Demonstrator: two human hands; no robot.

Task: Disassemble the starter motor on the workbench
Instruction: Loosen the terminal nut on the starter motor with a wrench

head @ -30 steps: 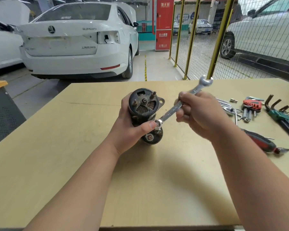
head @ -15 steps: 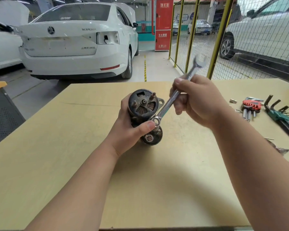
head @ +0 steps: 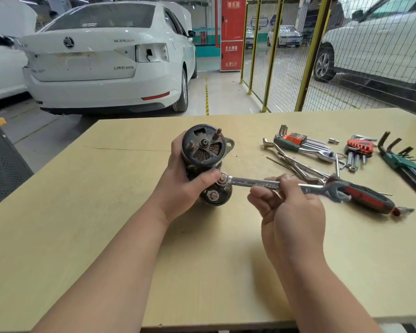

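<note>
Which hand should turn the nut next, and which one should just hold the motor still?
The right hand should turn: its grip is already on the wrench, whose ring end sits on the nut. The left hand is wrapped around the starter motor, so it is probably best holding it steady.

- red cabinet (head: 231,32) beyond the bench: white Chinese characters on a light plate near its top, more on the lower door, then a bottom line that seems to end in "119"; none sharp enough to read with certainty
- white car (head: 101,63): a round winged-arrow badge on the boot lid; blurred lettering beside it at upper right; Chinese characters at the lower right of the lid, not legible
- wrench (head: 262,184): stamped marks along the shank, too blurred to read
</note>
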